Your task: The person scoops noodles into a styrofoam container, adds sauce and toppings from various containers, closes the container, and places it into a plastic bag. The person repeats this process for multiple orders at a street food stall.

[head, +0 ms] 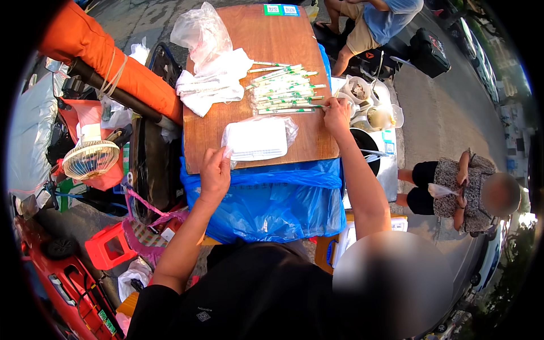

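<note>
A white lidded takeaway box [256, 138] lies inside a clear plastic bag [291, 128] near the front edge of the wooden board [212, 144]. My left hand [214, 173] pinches the bag's left side beside the box. Across the board, my right hand [338, 114] has its fingertips on the right end of a paper-wrapped chopstick pack [293, 105]. That pack lies at the near side of a pile of wrapped chopsticks [284, 87] with green print. The fingertips' exact hold is partly hidden by the hand.
Left of the pile sit a white towel [212, 87] and a crumpled plastic bag [204, 34]. Seasoning containers [378, 117] stand right of the board. A blue plastic bag [267, 204] hangs in front. An orange folded canopy [123, 63] and a fan [91, 159] are left. One person [457, 187] stands right; another [374, 25] sits behind.
</note>
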`<move>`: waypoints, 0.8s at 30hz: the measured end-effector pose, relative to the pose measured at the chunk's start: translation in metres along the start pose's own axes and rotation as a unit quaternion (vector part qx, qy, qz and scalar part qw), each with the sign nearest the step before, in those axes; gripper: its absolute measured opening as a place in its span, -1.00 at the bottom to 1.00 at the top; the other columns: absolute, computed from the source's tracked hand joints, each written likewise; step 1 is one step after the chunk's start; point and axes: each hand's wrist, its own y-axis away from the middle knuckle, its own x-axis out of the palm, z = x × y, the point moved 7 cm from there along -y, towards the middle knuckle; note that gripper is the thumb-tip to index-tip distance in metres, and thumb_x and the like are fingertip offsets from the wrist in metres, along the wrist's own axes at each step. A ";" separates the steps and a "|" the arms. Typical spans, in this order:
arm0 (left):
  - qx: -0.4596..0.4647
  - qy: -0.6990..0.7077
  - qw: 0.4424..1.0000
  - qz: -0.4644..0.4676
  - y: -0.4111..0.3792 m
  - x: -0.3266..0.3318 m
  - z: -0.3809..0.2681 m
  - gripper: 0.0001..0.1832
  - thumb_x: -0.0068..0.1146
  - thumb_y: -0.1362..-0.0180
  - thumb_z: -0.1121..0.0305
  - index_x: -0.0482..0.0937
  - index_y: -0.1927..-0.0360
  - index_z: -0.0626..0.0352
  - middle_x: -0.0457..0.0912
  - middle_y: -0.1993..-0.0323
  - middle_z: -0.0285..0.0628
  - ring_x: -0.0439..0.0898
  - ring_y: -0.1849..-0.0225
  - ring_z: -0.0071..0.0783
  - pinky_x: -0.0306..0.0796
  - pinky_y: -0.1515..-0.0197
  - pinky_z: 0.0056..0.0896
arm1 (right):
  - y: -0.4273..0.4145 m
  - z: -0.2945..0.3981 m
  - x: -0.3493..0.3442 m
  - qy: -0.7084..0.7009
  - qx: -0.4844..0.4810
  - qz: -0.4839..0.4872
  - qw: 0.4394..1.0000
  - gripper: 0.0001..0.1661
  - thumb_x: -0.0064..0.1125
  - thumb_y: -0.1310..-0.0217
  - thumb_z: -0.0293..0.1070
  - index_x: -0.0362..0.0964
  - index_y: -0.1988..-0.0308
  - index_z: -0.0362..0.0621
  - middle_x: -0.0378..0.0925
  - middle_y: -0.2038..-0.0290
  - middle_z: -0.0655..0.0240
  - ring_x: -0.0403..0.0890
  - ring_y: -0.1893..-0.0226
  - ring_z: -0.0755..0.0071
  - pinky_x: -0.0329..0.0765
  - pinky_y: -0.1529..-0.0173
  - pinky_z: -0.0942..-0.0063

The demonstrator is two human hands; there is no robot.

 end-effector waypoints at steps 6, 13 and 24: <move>-0.114 0.131 0.985 -0.019 -0.016 -0.009 -0.007 -0.77 0.20 -0.33 0.46 0.68 0.04 0.39 0.72 0.34 -0.12 0.64 0.37 -0.50 0.48 0.30 -0.43 | 0.029 -0.014 -0.032 -0.170 0.043 0.072 0.982 -0.82 0.24 -0.35 -0.37 0.50 0.15 -0.25 0.67 0.25 -0.04 0.69 0.18 -0.16 0.57 0.07 0.07; -0.103 0.145 0.984 -0.009 -0.039 -0.018 -0.034 -0.77 0.21 -0.37 0.39 0.70 0.05 0.37 0.70 0.40 -0.13 0.62 0.39 -0.50 0.48 0.30 -0.39 | 0.077 0.059 -0.096 -0.255 0.008 0.262 0.931 -0.85 0.27 -0.36 -0.40 0.55 0.13 -0.22 0.70 0.29 0.13 0.68 0.27 0.25 0.58 0.08 0.29; -0.114 0.214 0.970 0.031 -0.021 0.001 -0.017 -0.76 0.19 -0.38 0.43 0.69 -0.01 0.36 0.67 0.40 -0.22 0.63 0.36 -0.56 0.51 0.31 -0.42 | 0.104 0.073 0.043 -0.451 0.244 0.157 0.844 -0.76 0.30 -0.41 -0.31 0.54 0.05 -0.22 0.59 0.38 0.41 0.53 0.43 0.59 0.48 0.34 0.55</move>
